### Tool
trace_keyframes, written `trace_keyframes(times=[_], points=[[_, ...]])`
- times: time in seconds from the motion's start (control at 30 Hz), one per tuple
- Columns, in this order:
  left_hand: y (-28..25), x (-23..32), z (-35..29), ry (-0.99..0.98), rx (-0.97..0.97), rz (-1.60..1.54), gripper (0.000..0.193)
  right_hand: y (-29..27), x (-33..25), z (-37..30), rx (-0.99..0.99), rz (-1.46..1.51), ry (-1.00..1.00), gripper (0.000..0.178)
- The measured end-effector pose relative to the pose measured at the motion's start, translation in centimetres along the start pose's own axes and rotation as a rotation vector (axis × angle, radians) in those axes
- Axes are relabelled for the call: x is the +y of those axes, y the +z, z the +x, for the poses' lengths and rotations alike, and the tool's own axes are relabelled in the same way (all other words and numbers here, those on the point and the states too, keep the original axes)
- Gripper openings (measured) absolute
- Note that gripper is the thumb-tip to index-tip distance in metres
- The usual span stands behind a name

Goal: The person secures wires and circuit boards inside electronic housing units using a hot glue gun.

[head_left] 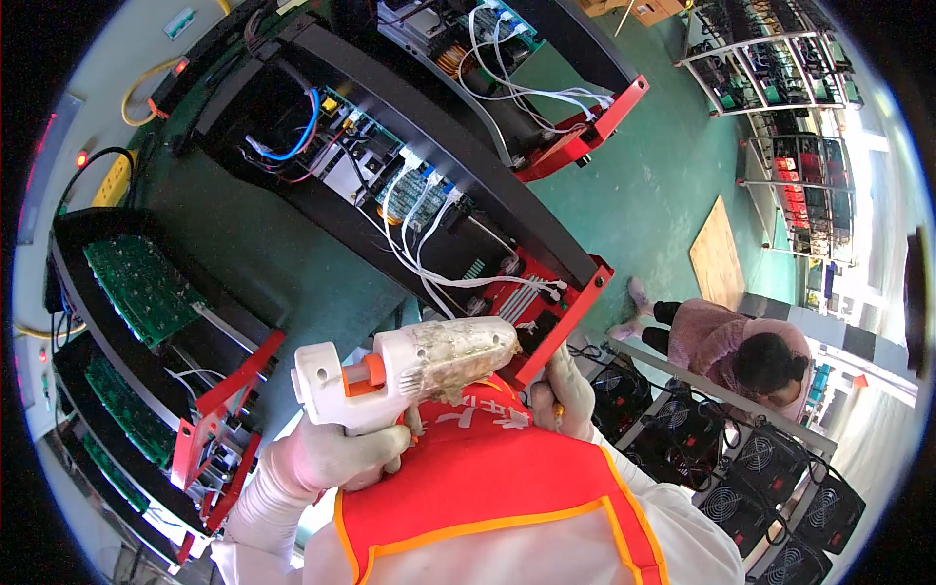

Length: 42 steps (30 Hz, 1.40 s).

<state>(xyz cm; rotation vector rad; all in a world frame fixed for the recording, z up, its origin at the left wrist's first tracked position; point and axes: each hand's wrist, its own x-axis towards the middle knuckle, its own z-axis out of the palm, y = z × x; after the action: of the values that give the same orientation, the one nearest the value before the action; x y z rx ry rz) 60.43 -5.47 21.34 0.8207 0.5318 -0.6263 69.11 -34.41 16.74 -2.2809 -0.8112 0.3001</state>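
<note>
In my gloved left hand is a white hot glue gun (429, 366) with brown, stained sides and an orange part at its back. My left hand (346, 453) wraps around its handle, and its nozzle points right, close to a red end panel (565, 327). That panel closes the near end of a long black open housing (458, 166) holding circuit boards and white cables (429, 273). My gloved right hand (567, 395) is at the panel's lower edge, fingers bent against it. Part of its grip is hidden behind the panel.
Another black housing (575, 58) stands beyond, and several with green boards (146, 288) are at the left. At the right, a person (736, 356) bends beside a rack of black fan units (673, 414). Shelving (770, 73) and a wooden board (717, 258) are farther back.
</note>
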Motion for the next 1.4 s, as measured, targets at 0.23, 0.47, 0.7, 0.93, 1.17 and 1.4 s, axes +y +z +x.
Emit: trace_keyframes(times=[0.23, 0.47, 0.7, 0.93, 1.17, 1.4], points=[[0.5, 1.7, 0.5, -0.075, -0.005, 0.091, 0.024, 0.5, 1.0, -0.5, -0.046, -0.044, 0.043, 0.075], [-3.0, -1.0, 0.6, -0.051, -0.037, -0.085, 0.056, 1.2, 1.2, -1.8, -0.033, 0.142, 0.397, 0.056], [-2.9, 0.8, 1.5, -0.081, -0.214, -0.098, 0.024, 0.6, 2.6, -3.9, -0.039, -0.264, 0.069, 0.046], [-0.9, 1.8, 2.6, 0.193, -0.13, 0.279, 0.021, 1.3, 1.3, -2.3, 0.023, 0.653, 0.797, 0.047], [-0.5, 1.9, 2.6, -0.06, -0.119, 0.162, 0.012, 0.9, 0.7, -1.7, -0.081, 0.73, 0.878, 0.045], [-0.6, 2.4, 1.5, -0.091, -0.13, 0.108, 0.021, 0.5, 1.1, -2.8, 0.124, 1.047, 1.072, 0.042]])
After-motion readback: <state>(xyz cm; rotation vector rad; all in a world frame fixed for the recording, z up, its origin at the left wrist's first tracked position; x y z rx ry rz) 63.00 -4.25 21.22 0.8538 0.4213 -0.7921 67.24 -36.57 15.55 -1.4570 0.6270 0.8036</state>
